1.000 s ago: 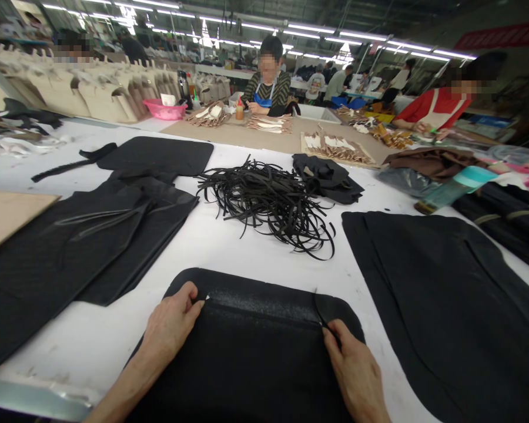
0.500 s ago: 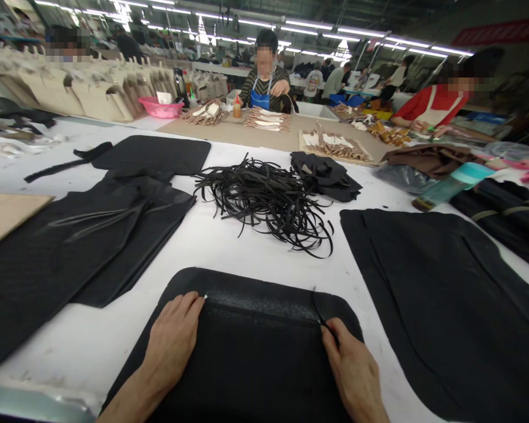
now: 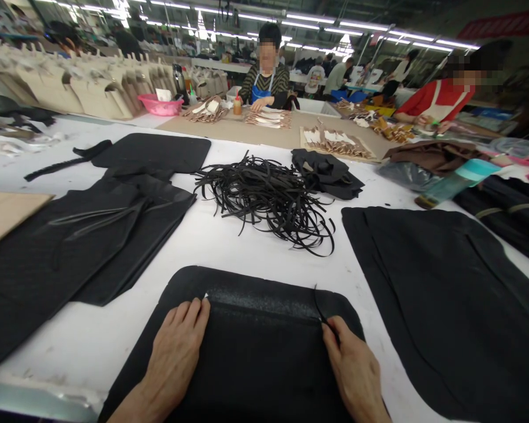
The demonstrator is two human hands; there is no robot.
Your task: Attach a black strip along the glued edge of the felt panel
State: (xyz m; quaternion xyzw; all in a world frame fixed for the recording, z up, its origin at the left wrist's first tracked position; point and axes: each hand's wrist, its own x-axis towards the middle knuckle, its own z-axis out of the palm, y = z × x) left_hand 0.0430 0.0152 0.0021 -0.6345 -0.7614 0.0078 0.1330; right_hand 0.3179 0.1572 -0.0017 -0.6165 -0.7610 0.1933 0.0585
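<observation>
A large black leather-like panel point(image 3: 264, 364) with rounded far corners lies in front of me. Across it, near the far edge, runs a greyish, glossy band point(image 3: 264, 302), bordered by the edge of an upper black layer. My left hand point(image 3: 178, 341) rests at the left end of this edge, fingers together and bent onto the layer; its thumb is hidden. A tiny white bit point(image 3: 206, 295) shows at its fingertips. At the right end, my right hand point(image 3: 352, 358) is closed, thumb against forefinger, on a thin black strip point(image 3: 318, 302) whose free end curls upward.
A tangled heap of black strips point(image 3: 264, 197) lies beyond the panel. Black pieces point(image 3: 88, 235) are on the left, and more black panels point(image 3: 441, 294) on the right. A bottle point(image 3: 456, 183) lies at the right. Across the table, a co-worker point(image 3: 264, 76) handles pale pieces point(image 3: 268, 118).
My left hand has shifted slightly right along the layer's edge. My right hand stays nearly in place. The co-worker opposite has lowered a raised hand to the pale pieces.
</observation>
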